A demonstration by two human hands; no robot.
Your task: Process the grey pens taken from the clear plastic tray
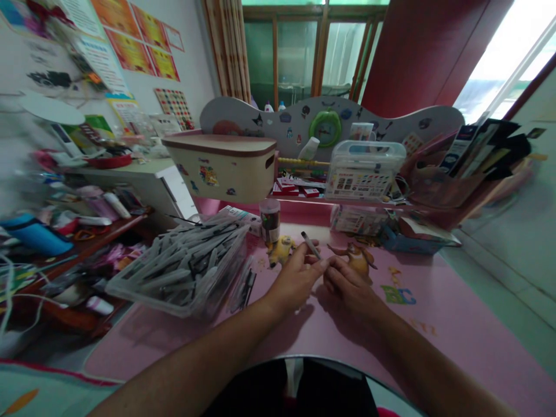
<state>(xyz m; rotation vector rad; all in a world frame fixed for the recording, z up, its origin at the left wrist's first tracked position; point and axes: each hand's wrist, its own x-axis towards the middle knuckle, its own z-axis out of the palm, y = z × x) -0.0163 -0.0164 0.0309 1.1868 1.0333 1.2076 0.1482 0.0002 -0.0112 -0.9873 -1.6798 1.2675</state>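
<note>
A slim pen (pixel 311 245) with a translucent barrel and a dark upper end slants up from between my hands. My left hand (pixel 296 277) is closed on it, thumb pressed along its lower part. Touching the left thumb, my right hand (pixel 351 285) has its fingers pinched together at the pen's lower end; whatever sits between those fingertips is hidden. To the left, a clear plastic bin (pixel 186 307) is heaped with many similar grey-white pens (pixel 182 260). Several dark-tipped pens in clear wrapping (pixel 244 288) lie on the pink desk (pixel 347 353) beside the bin.
A clear jar (pixel 270 220) and a white box (pixel 238 215) stand behind the bin. The shelf above holds a lidded cream box (pixel 226 171), a clear carry case (pixel 365 172) and a green clock (pixel 325 128). At right are a pen holder (pixel 447 182) and a blue box (pixel 410 240).
</note>
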